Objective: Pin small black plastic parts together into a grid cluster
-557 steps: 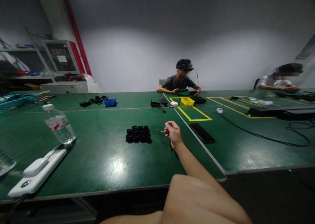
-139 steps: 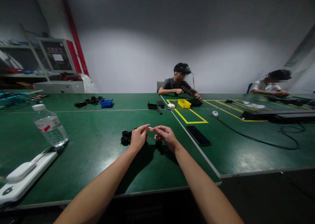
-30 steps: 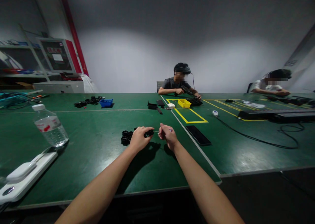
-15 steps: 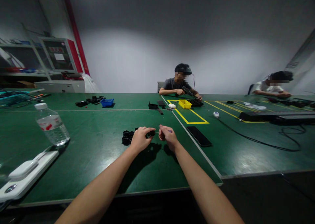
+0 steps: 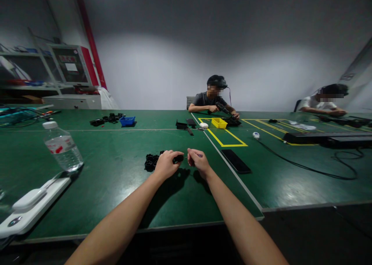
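My left hand (image 5: 165,166) is closed around a small black part (image 5: 178,158), which sticks out past the fingertips to the right. Fingers curled, my right hand (image 5: 200,165) grips what looks like a small screwdriver (image 5: 185,157). Its thin metal shaft spans the gap to the black part; most of its handle is hidden in the fist. Whether the tip sits inside the part is too small to tell. Just left of my left hand, a cluster of similar black parts (image 5: 150,162) lies on the green table (image 5: 116,203), partly covered by that hand.
A black phone (image 5: 236,161) lies right of my hands. At left stand a water bottle (image 5: 64,148) and a white power strip (image 5: 37,206). Farther back are a blue bin (image 5: 127,121), a yellow bin (image 5: 219,123) and a cable (image 5: 305,170). Two people sit across the table.
The whole view has shifted very slightly. Both hands keep the same grip and position, with the shaft still between them.
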Demonstrator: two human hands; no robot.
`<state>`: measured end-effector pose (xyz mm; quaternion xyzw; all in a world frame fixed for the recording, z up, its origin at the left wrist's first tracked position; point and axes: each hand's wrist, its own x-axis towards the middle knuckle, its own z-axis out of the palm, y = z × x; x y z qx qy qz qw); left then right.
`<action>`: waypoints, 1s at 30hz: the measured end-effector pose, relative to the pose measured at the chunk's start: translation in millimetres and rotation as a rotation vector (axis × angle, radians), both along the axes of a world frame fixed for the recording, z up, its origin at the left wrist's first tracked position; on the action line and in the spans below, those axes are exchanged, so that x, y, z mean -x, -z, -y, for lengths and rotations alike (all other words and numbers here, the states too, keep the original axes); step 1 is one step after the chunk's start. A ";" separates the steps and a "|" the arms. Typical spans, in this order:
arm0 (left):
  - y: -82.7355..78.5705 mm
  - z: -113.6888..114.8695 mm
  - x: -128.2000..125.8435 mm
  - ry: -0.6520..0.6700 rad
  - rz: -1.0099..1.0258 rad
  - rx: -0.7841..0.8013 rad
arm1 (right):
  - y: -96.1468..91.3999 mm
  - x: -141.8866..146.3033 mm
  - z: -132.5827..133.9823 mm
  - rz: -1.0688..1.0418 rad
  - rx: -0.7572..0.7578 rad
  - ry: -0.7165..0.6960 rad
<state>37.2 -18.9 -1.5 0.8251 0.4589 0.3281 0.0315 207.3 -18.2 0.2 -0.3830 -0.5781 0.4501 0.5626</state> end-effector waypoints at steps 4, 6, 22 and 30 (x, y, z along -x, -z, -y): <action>-0.6 0.6 0.2 -0.005 -0.013 -0.001 | 1.6 -0.1 -0.6 0.024 -0.010 -0.016; -0.6 0.4 0.2 -0.009 -0.015 0.006 | 2.1 -0.1 -0.7 0.044 -0.012 -0.037; -3.8 1.8 -0.4 -0.026 0.000 0.010 | 0.9 0.0 1.8 0.002 0.002 -0.029; -4.0 1.6 -1.2 -0.040 0.038 0.051 | -1.0 -1.9 -0.5 -0.085 0.037 -0.010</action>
